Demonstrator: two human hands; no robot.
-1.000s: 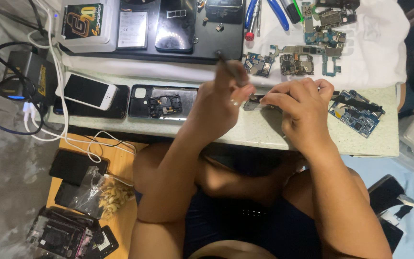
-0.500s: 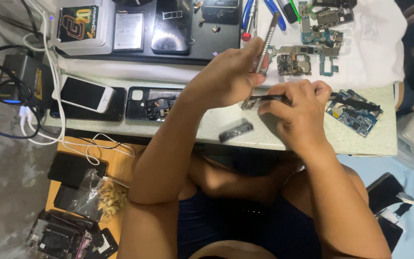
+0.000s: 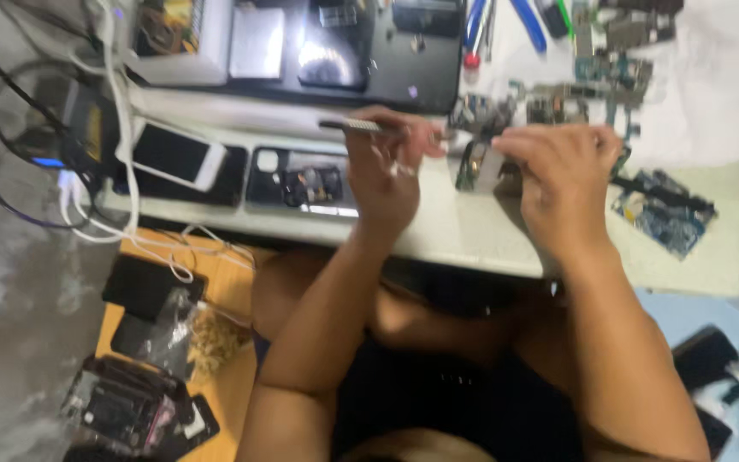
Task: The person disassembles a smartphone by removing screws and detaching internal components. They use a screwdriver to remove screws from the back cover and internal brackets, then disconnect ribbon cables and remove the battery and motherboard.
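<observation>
While a small dark phone part (image 3: 470, 164) is pinched upright in the fingers of the right hand (image 3: 562, 184) just above the pale bench (image 3: 472, 239), a slim metal tool (image 3: 354, 126) is gripped in the closed left hand (image 3: 391, 171), lying level and pointing to nine o'clock. An opened phone (image 3: 305, 178) is seen at nine o'clock of the left hand, a white phone (image 3: 177, 154) beyond it. Blue circuit boards (image 3: 665, 210) lie at three o'clock.

white phone (image 3: 174, 154) | blue circuit board (image 3: 665, 210) | white cables (image 3: 121, 128) | pale, perhaps greenish table (image 3: 472, 248)
</observation>
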